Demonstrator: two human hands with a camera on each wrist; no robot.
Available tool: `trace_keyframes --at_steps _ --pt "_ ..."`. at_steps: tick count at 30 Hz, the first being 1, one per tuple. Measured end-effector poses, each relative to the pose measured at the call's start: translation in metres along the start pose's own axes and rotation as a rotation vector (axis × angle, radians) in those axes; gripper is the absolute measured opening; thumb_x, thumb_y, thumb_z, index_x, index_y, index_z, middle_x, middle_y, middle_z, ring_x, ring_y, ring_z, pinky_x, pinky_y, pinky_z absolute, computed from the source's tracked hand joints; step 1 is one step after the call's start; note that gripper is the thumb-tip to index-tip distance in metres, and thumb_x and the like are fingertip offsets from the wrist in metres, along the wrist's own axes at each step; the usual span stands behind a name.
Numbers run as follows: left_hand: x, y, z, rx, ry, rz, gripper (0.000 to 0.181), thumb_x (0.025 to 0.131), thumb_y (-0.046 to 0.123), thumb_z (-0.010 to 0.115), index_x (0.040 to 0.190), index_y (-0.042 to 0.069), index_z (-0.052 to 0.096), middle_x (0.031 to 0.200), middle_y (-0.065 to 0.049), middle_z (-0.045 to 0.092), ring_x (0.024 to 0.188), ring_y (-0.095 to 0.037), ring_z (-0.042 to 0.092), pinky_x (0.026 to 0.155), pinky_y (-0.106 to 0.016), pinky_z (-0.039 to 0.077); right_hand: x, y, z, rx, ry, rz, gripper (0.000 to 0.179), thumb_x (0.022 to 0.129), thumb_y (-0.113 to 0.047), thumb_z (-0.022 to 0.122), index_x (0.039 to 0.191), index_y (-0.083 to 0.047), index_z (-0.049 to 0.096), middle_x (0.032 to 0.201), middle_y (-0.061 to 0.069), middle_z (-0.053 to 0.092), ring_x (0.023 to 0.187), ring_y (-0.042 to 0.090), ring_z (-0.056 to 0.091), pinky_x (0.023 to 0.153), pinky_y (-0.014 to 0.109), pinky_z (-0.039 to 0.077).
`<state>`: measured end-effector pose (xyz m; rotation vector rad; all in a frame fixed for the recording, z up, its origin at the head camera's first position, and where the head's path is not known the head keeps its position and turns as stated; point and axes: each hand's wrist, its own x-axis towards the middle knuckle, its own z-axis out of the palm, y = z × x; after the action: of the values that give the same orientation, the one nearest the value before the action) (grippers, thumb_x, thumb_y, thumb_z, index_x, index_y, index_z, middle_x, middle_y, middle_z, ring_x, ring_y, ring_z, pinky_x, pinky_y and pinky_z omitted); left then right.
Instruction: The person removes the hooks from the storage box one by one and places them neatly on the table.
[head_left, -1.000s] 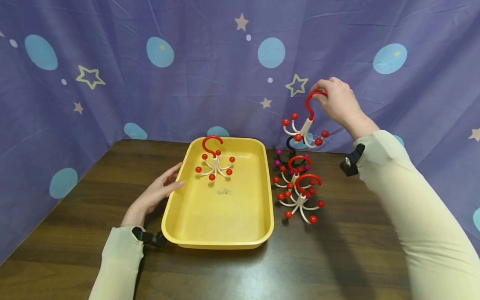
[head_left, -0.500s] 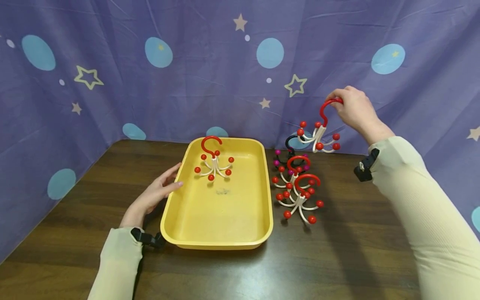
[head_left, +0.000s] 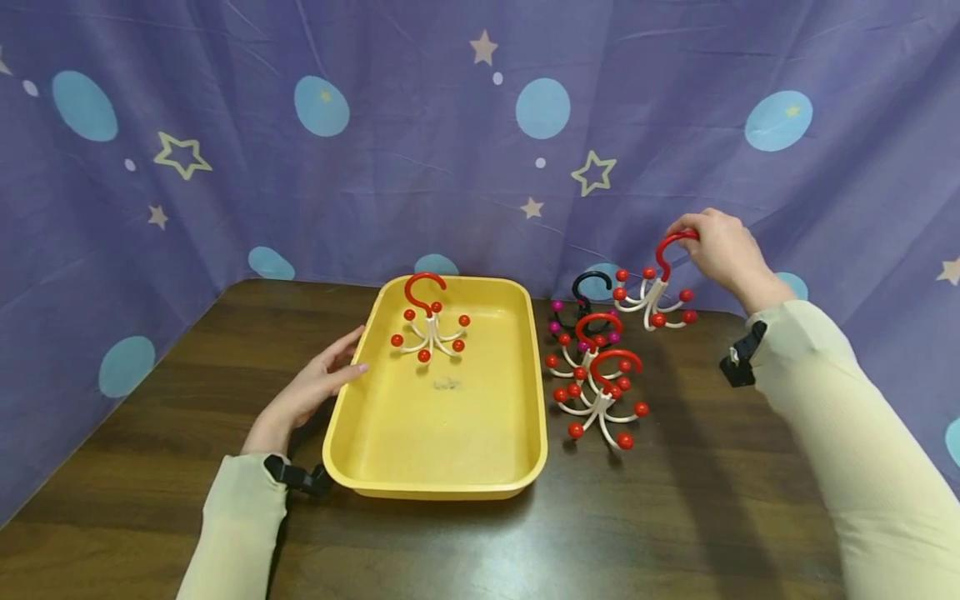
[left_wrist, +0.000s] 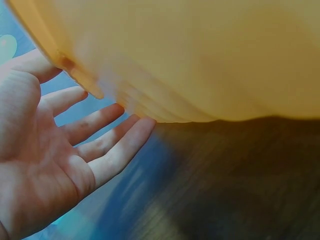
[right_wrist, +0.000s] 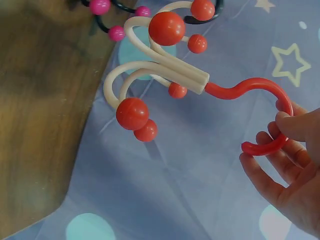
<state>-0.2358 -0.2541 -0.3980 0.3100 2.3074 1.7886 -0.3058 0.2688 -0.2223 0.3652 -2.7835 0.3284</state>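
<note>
My right hand [head_left: 727,250] pinches the red hook of a white multi-arm hook hanger [head_left: 656,293], whose curved arms end in red balls. The hanger hangs in the air right of the standing ones; in the right wrist view, thumb and fingers are round its red hook [right_wrist: 282,97]. My left hand [head_left: 313,385] is at the left side of a yellow tray [head_left: 435,487], thumb over the rim. In the left wrist view its straight fingers [left_wrist: 125,147] touch the tray's outer wall. Another red-and-white hanger [head_left: 431,332] stands inside the tray, at its back left.
Right of the tray, two red-and-white hangers stand close together, the front hanger [head_left: 602,405] before the rear hanger [head_left: 591,358]. Behind them is a black hanger [head_left: 583,308] with pink balls. A purple patterned curtain [head_left: 420,125] hangs behind the brown wooden table [head_left: 637,517].
My right hand has moved right and down with the hanger, away from above the standing hangers. My left hand and the tray have stayed in place.
</note>
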Motion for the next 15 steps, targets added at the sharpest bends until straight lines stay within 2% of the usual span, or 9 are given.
trace_keyframes --at_steps 15 --pt "-0.001 0.0 0.0 0.004 0.004 -0.006 0.069 0.091 0.024 0.055 0.147 0.024 0.014 0.138 -0.021 0.033 0.103 -0.016 0.054 0.077 -0.03 0.051 -0.008 0.015 0.032 0.02 -0.048 0.048 0.017 0.089 -0.007 0.053 0.102 -0.008 0.065 0.1 0.022 0.054 0.089 0.039 0.051 0.069 0.051 0.04"
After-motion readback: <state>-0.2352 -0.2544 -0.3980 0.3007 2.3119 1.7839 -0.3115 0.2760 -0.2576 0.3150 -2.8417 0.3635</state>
